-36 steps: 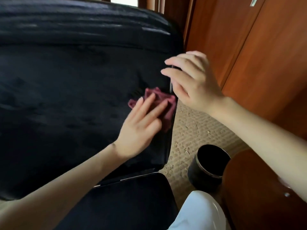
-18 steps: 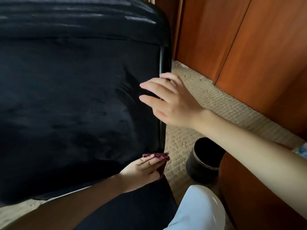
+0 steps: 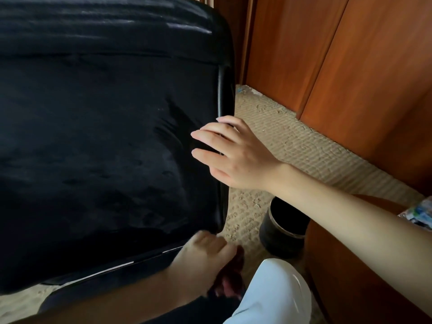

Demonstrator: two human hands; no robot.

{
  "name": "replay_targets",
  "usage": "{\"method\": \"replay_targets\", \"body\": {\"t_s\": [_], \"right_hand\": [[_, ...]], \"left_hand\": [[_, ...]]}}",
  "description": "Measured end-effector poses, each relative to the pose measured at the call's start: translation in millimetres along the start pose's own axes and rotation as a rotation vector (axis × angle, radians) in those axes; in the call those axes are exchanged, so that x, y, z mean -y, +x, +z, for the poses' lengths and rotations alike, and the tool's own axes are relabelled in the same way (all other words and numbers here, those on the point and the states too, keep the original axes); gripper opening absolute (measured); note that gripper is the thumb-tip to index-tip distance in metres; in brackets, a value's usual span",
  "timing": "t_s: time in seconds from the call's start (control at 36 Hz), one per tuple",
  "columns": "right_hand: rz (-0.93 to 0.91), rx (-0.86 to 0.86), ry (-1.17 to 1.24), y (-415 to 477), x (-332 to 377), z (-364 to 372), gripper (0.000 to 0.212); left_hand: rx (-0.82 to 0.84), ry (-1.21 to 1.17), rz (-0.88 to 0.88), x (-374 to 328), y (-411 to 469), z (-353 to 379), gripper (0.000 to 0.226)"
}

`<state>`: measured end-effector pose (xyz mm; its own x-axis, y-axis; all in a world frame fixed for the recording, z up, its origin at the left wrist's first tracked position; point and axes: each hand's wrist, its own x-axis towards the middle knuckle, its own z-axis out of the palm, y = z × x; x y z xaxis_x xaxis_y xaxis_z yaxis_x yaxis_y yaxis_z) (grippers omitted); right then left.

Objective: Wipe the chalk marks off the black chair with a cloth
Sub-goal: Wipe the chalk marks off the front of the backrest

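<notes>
The black chair fills the left of the view, its padded back facing me, with only faint pale streaks on the fabric. My right hand lies with straight fingers against the back's right edge. Low down, below the back's bottom right corner, my left hand is blurred and grips the dark red cloth, which hangs under the fingers over the seat's edge. The cloth is off the chair back.
A black round bin stands on the beige carpet right of the chair. Wooden cabinet doors line the back right. A brown wooden surface and a white-clad knee are at lower right.
My left hand has dragged the cloth down the chair back's right side and off its bottom corner. My right hand slid down the back's edge with it.
</notes>
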<state>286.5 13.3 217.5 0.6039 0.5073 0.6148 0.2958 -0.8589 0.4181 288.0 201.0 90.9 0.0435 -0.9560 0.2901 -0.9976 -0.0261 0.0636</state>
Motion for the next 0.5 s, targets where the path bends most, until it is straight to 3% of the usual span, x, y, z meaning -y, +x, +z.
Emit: {"method": "replay_targets", "body": {"t_s": [0.14,0.28,0.36,0.42,0.5], "right_hand": [[-0.032,0.040,0.003,9,-3,-9,0.023],[-0.037,0.089,0.011,22,-7,-22,0.019],[-0.027,0.099,0.023,25,-5,-22,0.017],[-0.026,0.110,0.025,22,-4,-20,0.016],[-0.018,0.101,0.020,18,-4,-17,0.016]], "left_hand": [[-0.328,0.043,-0.031,9,34,-61,0.017],[-0.514,0.240,0.179,17,62,-49,0.010],[-0.254,0.531,0.213,31,63,-4,0.007],[0.070,0.693,0.174,34,61,18,0.033],[0.305,0.746,0.119,26,64,24,0.033]]}}
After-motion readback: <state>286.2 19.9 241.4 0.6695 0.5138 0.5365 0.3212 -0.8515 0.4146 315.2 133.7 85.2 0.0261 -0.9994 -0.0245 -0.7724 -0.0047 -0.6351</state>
